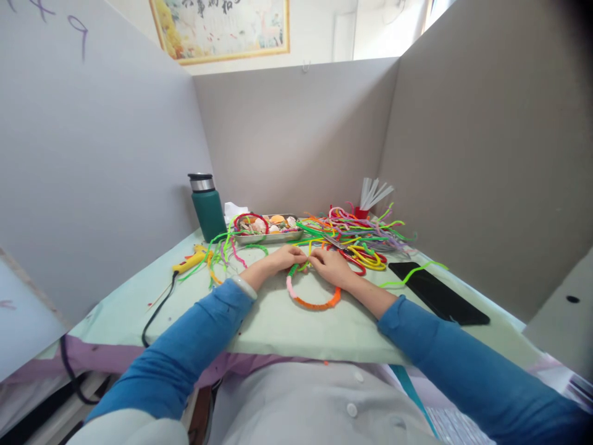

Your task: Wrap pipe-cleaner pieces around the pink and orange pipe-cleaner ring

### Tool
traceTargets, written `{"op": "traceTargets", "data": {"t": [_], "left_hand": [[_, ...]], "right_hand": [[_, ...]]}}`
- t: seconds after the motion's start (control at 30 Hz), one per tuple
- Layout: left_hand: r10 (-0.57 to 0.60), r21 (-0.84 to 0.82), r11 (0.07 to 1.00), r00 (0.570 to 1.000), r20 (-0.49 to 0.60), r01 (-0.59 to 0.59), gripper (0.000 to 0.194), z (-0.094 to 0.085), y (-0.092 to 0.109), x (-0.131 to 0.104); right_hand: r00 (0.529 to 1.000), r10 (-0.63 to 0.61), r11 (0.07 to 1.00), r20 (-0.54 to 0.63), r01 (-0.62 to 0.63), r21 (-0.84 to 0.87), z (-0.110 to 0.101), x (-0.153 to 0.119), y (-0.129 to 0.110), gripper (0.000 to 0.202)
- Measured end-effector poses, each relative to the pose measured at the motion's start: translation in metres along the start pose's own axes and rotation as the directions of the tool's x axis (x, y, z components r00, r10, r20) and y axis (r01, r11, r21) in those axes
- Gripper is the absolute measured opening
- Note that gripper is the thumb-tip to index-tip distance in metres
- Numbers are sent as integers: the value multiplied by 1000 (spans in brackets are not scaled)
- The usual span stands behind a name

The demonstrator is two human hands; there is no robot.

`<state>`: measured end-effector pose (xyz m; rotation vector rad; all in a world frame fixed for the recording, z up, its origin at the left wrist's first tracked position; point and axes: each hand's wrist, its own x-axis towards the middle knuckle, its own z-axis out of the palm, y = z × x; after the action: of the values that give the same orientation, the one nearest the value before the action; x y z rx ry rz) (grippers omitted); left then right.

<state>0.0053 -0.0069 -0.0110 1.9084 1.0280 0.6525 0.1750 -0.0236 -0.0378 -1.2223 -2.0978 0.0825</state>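
Observation:
A ring wrapped in pipe cleaners (319, 306), with orange, pink and green stretches, rests on the table in front of me. At its far side my left hand (283, 258) and my right hand (331, 267) meet, fingertips almost touching. Both are closed in a pinch on a thin yellow-green pipe cleaner (303, 267) at the ring. My fingers hide part of the ring's far side and the exact grip. Just behind my right hand lie coiled yellow pipe cleaners (368, 258) and red-handled scissors (334, 243).
A metal tray (273, 236) of shells stands at the back, beside a green bottle (208, 213). Loose pipe cleaners (370, 225) heap at back right, near glue sticks (373, 193). A corded yellow glue gun (189, 261) lies left, a black phone-like slab (438, 293) right. Grey partitions (296, 130) enclose the table.

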Motion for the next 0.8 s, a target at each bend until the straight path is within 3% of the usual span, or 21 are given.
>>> {"op": "traceTargets", "data": {"t": [0.27, 0.47, 0.67, 0.8], "left_hand": [[-15, -321, 947, 1000, 16, 20, 32, 2, 8, -1], [-49, -374, 926, 999, 15, 51, 32, 4, 15, -3], [53, -406, 914, 991, 124, 2, 20, 2, 8, -3], [31, -337, 941, 999, 28, -20, 19, 4, 7, -3]], "right_hand": [[993, -38, 991, -113, 51, 122, -6, -1, -6, 24], [991, -55, 984, -121, 74, 160, -8, 2, -6, 23], [990, -54, 966, -127, 84, 243, -8, 5, -3, 23], [988, -81, 960, -129, 112, 256, -9, 6, -2, 23]]}}
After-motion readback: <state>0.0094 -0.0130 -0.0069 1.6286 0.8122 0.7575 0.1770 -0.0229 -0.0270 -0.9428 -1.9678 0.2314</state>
